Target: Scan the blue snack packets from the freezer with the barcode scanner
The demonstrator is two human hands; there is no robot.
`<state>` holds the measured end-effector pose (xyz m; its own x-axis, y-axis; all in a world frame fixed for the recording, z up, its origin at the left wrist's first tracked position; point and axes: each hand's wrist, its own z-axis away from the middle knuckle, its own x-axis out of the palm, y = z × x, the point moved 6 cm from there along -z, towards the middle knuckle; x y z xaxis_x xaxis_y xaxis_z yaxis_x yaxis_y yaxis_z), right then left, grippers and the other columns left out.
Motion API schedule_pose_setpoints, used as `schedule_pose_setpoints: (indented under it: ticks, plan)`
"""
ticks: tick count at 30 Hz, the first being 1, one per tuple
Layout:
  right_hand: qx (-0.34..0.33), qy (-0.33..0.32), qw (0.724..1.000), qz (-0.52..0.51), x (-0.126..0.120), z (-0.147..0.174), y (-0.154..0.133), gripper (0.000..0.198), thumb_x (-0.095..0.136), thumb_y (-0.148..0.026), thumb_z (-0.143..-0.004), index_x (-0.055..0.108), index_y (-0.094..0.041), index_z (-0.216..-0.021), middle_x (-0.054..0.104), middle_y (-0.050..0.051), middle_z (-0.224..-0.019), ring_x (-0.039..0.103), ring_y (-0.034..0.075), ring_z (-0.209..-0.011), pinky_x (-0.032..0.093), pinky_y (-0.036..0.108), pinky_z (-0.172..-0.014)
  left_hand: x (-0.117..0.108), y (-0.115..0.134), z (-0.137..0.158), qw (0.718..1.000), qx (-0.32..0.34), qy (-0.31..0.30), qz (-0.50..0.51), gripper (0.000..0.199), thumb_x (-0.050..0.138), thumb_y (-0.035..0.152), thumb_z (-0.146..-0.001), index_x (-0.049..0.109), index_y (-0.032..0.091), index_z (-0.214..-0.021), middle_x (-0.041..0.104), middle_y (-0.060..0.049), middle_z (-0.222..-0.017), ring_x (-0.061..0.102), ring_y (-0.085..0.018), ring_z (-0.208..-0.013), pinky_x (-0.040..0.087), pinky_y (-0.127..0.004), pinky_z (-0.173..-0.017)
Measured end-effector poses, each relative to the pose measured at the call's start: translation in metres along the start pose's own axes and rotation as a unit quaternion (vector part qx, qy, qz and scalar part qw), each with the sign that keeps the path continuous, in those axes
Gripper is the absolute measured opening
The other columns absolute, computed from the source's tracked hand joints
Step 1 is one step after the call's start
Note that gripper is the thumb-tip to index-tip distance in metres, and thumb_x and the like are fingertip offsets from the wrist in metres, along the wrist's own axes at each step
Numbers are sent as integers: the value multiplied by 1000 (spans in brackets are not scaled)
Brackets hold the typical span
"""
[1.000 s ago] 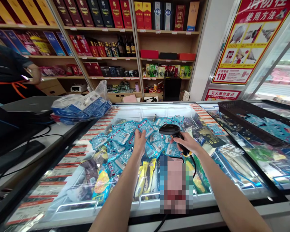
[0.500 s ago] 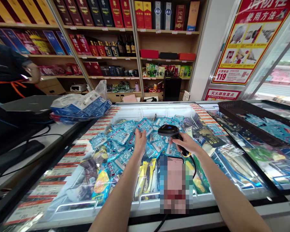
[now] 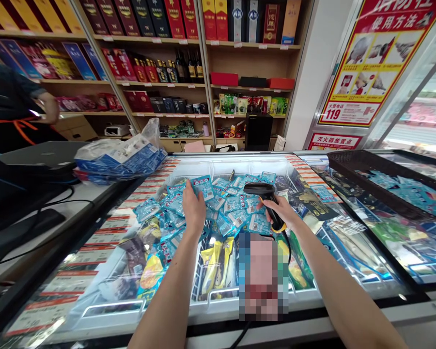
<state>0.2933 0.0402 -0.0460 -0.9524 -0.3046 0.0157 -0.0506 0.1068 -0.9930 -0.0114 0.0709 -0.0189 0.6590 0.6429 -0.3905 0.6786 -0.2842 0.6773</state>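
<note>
My left hand (image 3: 195, 209) is closed on the edge of a small blue packet (image 3: 203, 188), which it holds over the pile. In my right hand (image 3: 281, 212) is a black barcode scanner (image 3: 263, 191), gripped by its handle, its head pointing left towards the packets. A black cable runs down from the scanner. Beneath both hands, many similar blue packets (image 3: 236, 218) lie spread over the glass top of a chest freezer (image 3: 105, 261). A phone (image 3: 263, 271), largely blurred out, lies at the near side between my forearms.
A brown basket (image 3: 345, 167) with blue packets stands at the right. On the left are a plastic bag (image 3: 119, 157) of blue and white packs and a dark counter device (image 3: 39, 157). A person (image 3: 14, 102) stands far left. Shelves (image 3: 160, 87) of boxes and bottles line the back.
My left hand has moved left with the blue packet, away from the scanner. My right hand has tilted the scanner and shifted it slightly right.
</note>
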Motion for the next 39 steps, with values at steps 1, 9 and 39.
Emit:
schedule_pose_setpoints:
  ticks: [1, 9, 39]
  plan:
    - [0, 1, 1000, -2, -1, 0, 1, 38, 64, -47, -82, 58, -16, -104, 70, 9, -96, 56, 10, -45, 44, 24, -38, 0, 3, 2, 1000, 17, 4, -22, 59, 51, 19, -86, 39, 11, -142, 44, -21, -143, 39, -32, -137, 33, -47, -113]
    - [-2, 2, 1000, -9, 0, -1, -1, 37, 64, -46, -83, 58, -16, -104, 70, 9, -97, 56, 10, -45, 45, 24, -38, 64, 46, 42, 925, 206, -278, -160, 46, 37, 39, -97, 49, 18, -137, 59, -13, -135, 47, -26, -133, 21, -52, -117]
    - [25, 17, 999, 14, -1, 9, -15, 41, 64, -51, -80, 58, -15, -100, 70, 10, -97, 54, 9, -43, 48, 26, -41, 48, 15, 11, 971, 37, -218, -91, 34, 66, 45, -76, 68, 21, -99, 70, -8, -94, 64, -26, -94, 38, -47, -102]
